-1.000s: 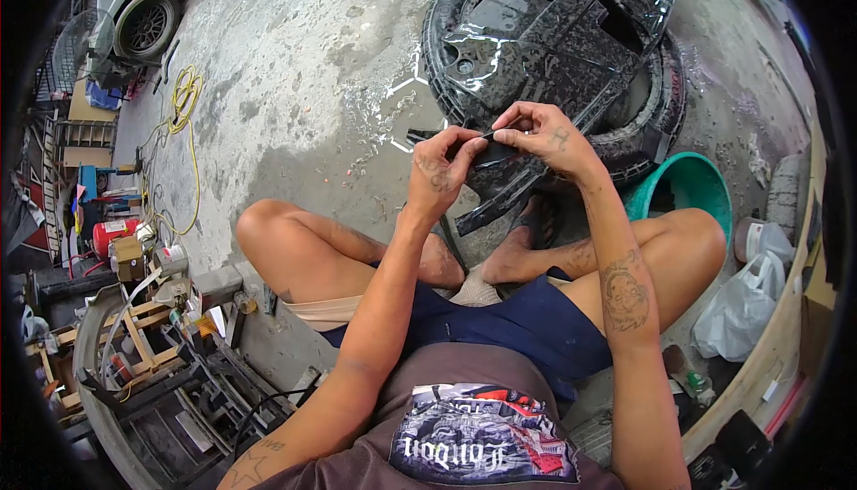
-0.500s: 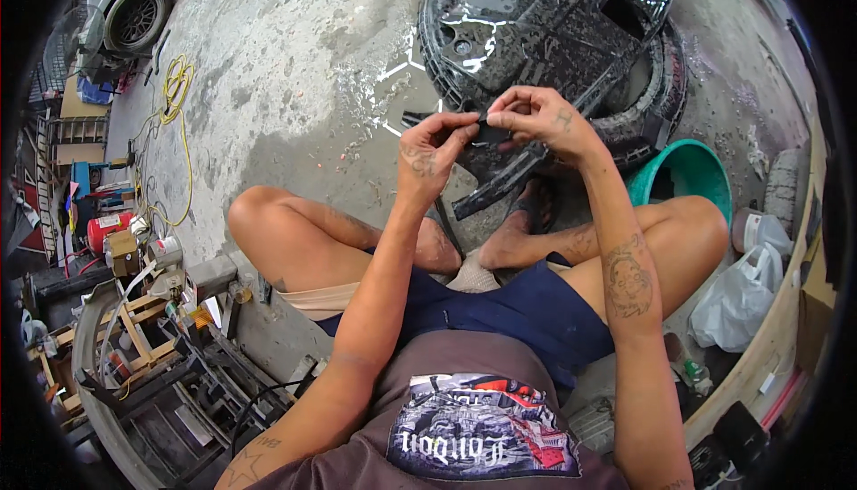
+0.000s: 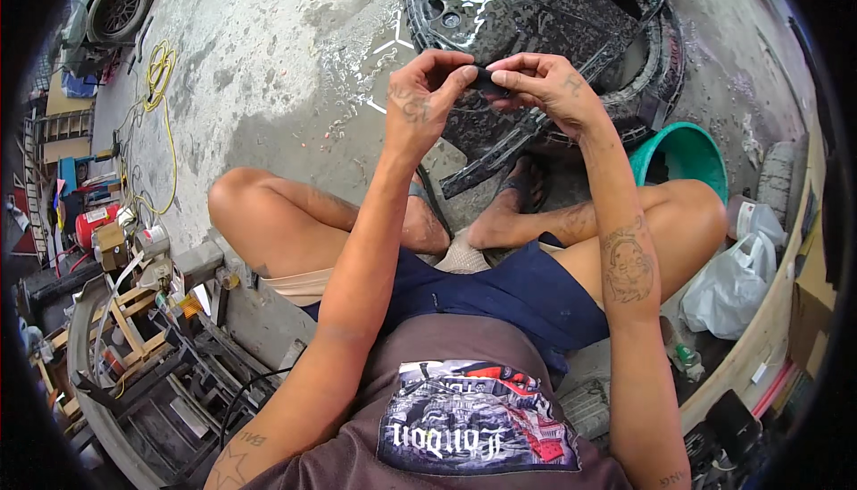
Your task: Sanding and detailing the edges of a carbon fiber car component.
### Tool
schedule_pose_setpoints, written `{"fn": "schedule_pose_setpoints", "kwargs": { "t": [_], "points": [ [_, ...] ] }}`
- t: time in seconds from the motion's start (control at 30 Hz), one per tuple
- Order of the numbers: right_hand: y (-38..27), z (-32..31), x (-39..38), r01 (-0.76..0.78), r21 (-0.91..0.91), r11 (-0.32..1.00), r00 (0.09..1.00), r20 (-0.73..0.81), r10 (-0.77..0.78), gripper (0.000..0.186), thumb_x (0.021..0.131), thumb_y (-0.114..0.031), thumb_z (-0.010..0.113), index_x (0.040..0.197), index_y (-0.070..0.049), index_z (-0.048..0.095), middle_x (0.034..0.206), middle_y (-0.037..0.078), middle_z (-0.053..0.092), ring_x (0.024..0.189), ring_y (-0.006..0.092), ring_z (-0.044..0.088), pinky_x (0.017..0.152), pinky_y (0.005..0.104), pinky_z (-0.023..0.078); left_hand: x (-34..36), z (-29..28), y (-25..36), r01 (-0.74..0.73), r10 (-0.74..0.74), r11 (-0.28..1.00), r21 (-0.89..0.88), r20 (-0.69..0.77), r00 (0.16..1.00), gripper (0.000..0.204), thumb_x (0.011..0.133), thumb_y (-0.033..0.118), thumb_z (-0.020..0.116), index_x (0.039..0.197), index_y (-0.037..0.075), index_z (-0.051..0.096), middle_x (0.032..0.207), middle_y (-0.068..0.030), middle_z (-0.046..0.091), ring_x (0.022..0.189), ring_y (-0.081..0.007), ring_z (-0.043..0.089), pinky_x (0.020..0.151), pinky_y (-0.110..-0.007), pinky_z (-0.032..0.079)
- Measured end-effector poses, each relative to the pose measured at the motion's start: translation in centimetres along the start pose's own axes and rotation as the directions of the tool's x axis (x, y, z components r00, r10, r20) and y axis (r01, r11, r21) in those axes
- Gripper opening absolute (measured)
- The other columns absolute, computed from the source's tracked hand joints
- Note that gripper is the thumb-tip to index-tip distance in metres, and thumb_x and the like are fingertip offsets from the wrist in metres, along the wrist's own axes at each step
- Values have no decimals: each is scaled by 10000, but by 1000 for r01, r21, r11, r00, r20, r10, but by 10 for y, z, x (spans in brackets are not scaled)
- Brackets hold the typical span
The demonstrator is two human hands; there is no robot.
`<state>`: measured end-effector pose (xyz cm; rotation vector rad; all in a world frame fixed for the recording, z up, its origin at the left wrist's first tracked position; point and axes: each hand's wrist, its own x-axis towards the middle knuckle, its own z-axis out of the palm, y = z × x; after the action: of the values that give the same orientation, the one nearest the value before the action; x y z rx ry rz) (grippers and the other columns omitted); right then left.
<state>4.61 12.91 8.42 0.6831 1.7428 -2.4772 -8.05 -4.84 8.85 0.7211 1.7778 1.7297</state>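
My left hand point(image 3: 427, 102) and my right hand point(image 3: 552, 88) are raised close together in front of me. Between their fingertips is a small black folded piece point(image 3: 486, 81), pinched from both sides; its exact kind does not show. Just beyond and below the hands lies a large wet black molded panel point(image 3: 522, 21), shaped like a vehicle part, with an opening and a curved ribbed rim. A long black bar-like edge of it point(image 3: 486, 164) reaches toward my feet. Neither hand touches the panel.
A green bucket point(image 3: 705, 155) lies by my right knee, beside a white plastic bag point(image 3: 736, 289). A yellow cord point(image 3: 161, 79) is coiled on the wet concrete floor. Wooden frames and metal parts point(image 3: 170, 392) crowd the left. A car wheel point(image 3: 120, 5) stands far left.
Both hands have moved slightly farther away, still pinching the black piece. It now looks more compact between the fingertips. The whole view has shifted a little.
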Motion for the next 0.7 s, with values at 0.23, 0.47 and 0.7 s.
{"fn": "schedule_pose_setpoints", "kwargs": {
  "t": [0.23, 0.47, 0.7],
  "points": [
    [8, 10, 2, 206, 286, 936, 975, -140, -171, 263, 941, -65, 776, 1168, 39, 695, 1079, 110, 740, 978, 189, 739, 912, 317, 623, 0, 23, -5, 49, -105, 907, -418, -110, 988, 213, 948, 115, 794, 1100, -18, 727, 944, -41, 745, 832, -99, 678, 760, -230, 531],
    [10, 14, 5, 284, 217, 934, 955, -151, -255, 390, 852, -5, 839, 1204, 6, 670, 1135, 71, 702, 1045, 150, 684, 938, 285, 581, -2, 41, 5, -48, -5, 946, -322, -162, 987, 210, 972, 171, 782, 1069, -12, 749, 938, -15, 738, 812, -76, 649, 757, -229, 502],
    [21, -30, 4, 275, -412, 869, 836, -345, -428, 548, 785, -261, 916, 1233, -38, 693, 1178, 109, 688, 1063, 225, 672, 954, 352, 545, 5, 29, -8, -55, 47, 995, -81, -97, 994, 191, 1007, 171, 735, 1076, -5, 755, 945, -48, 750, 823, -100, 653, 745, -240, 517]
  ]
}}
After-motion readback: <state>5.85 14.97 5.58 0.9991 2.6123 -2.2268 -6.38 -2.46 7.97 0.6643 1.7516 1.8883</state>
